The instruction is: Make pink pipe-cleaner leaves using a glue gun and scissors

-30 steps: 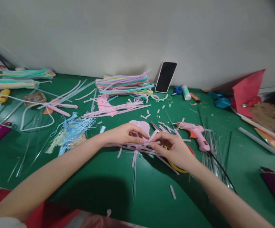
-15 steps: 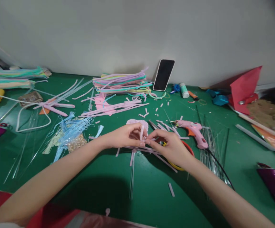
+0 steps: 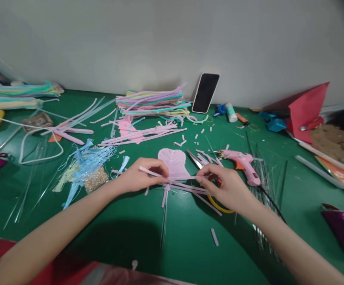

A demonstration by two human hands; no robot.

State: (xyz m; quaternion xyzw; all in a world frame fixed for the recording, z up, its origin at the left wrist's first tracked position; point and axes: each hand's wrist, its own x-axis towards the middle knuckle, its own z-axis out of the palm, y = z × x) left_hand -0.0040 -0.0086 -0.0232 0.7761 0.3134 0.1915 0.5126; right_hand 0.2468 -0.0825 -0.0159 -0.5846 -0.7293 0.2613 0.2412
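A pale pink pipe cleaner runs sideways between my two hands. My left hand pinches it, and a short end sticks out above the fingers. My right hand pinches its other end between thumb and fingertips. Just behind lies a fuzzy pink petal-shaped piece. Below the hands, more pink pipe cleaners fan out from a knot with thin clear strands trailing toward me. Scissors with red and yellow handles lie partly under my right hand.
A pink glue gun with a black cord lies at right. Blue tassels and a bag of gold beads sit at left. Behind are bundled coloured pipe cleaners and a phone leaning on the wall. Cut bits are scattered about.
My hands have moved apart, left hand leftward and right hand rightward, with the pipe cleaner now stretched straight between them. The fuzzy pink piece behind shows more fully.
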